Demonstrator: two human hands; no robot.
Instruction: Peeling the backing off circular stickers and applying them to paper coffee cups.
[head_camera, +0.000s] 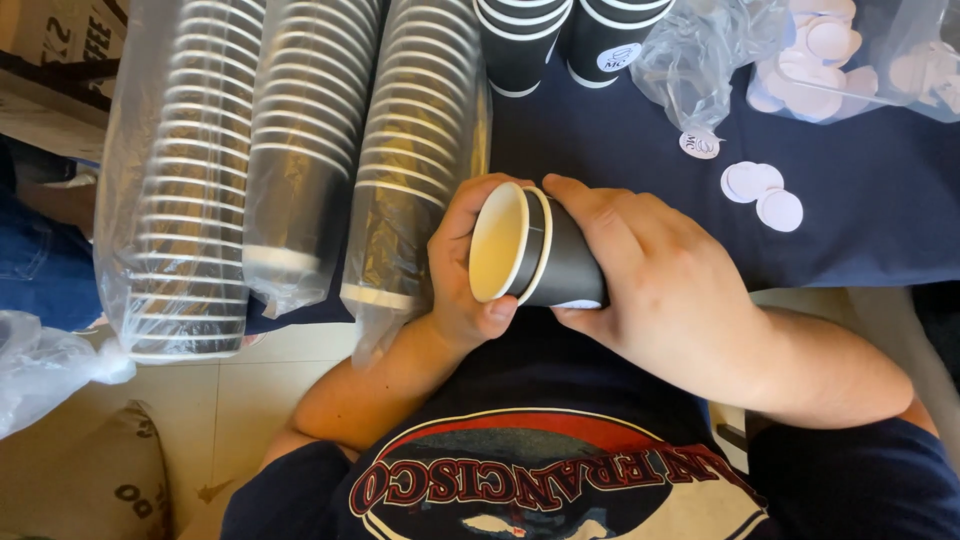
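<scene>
Head view: your left hand (462, 270) and right hand (650, 285) grip nested black cups (535, 262), fingers wrapped; likely mid-separation—next, pull one free.

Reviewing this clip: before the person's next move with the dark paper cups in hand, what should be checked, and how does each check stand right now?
1. Left hand grips the rim end of the nested cups: ok.
2. Right hand wraps the cup body: ok.
3. Number of cups nested: at least two rims show; exact count cannot tell.
4. Inside of the front cup looks clean and cream-coloured: ok.
5. Loose white round stickers lie within sight on the dark blue cloth: ok.
6. Bagged cup sleeves lie clear of both hands: ok.
</scene>
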